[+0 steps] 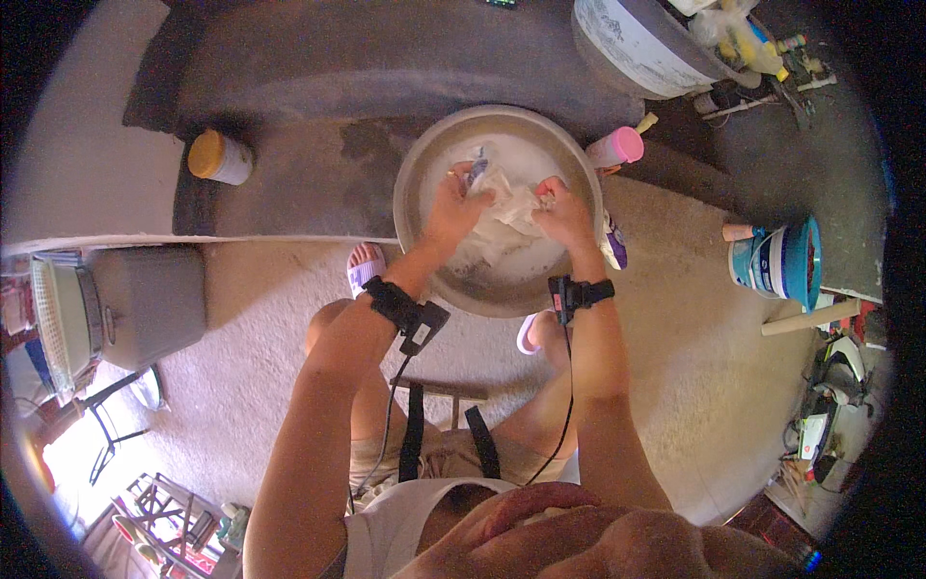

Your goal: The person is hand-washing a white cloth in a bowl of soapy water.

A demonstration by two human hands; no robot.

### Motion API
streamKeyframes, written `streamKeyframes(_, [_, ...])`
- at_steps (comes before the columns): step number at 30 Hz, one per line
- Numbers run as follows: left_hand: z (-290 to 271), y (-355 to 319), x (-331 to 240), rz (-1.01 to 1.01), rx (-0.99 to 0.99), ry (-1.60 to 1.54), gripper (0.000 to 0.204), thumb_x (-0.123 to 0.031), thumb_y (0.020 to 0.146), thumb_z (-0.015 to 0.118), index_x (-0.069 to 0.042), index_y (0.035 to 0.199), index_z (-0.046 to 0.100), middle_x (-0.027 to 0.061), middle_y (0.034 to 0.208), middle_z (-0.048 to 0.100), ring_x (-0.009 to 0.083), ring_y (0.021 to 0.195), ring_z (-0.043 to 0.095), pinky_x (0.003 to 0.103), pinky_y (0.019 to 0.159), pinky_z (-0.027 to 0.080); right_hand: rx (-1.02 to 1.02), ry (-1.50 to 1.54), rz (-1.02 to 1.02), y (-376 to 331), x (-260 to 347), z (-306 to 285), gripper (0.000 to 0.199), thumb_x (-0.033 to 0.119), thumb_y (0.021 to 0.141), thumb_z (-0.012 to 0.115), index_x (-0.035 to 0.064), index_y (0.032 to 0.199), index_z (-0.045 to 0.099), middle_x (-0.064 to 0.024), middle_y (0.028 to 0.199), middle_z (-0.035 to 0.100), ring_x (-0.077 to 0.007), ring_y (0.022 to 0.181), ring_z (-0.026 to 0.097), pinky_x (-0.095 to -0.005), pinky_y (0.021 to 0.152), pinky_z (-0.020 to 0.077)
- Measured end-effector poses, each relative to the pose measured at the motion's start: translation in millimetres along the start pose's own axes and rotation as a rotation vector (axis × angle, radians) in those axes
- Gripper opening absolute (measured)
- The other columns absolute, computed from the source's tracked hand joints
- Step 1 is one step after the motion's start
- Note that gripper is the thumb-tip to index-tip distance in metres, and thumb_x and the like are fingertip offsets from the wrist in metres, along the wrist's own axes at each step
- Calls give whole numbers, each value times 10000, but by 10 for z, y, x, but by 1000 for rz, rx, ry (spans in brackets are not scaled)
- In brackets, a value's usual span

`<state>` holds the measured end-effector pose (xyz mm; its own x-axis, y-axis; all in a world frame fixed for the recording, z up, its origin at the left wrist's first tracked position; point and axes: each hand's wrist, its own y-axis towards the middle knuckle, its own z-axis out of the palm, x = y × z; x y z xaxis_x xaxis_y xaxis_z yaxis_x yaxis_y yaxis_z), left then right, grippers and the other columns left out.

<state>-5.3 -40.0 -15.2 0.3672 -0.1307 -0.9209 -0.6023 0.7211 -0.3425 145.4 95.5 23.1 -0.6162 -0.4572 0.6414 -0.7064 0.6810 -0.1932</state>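
A round metal basin (pixel 417 164) stands on the floor in front of me, between my feet. A wet white cloth (pixel 506 222) lies bunched inside it. My left hand (pixel 457 205) grips the cloth at its left side, fingers curled into the folds. My right hand (pixel 564 214) clutches the cloth's right side. Both wrists wear black straps with small devices and cables.
A pink-capped bottle (pixel 617 147) lies just right of the basin. A yellow-lidded jar (pixel 218 157) stands to the far left. A large grey tub (pixel 641 43) sits behind, a blue-and-white bucket (pixel 776 262) to the right, and a grey appliance (pixel 125 304) at my left.
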Motion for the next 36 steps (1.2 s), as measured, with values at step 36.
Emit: streamKeyframes(36, [152,-121,-480,-154,-9,-419,305,-255,768,667,-28,942,560,59,883,584,129,783,562,259,666,465,-275,1073,-66,-177,330,-331,410,26,625,656,14,1025,567,-37,955,604,-143,844,566,-265,772,435])
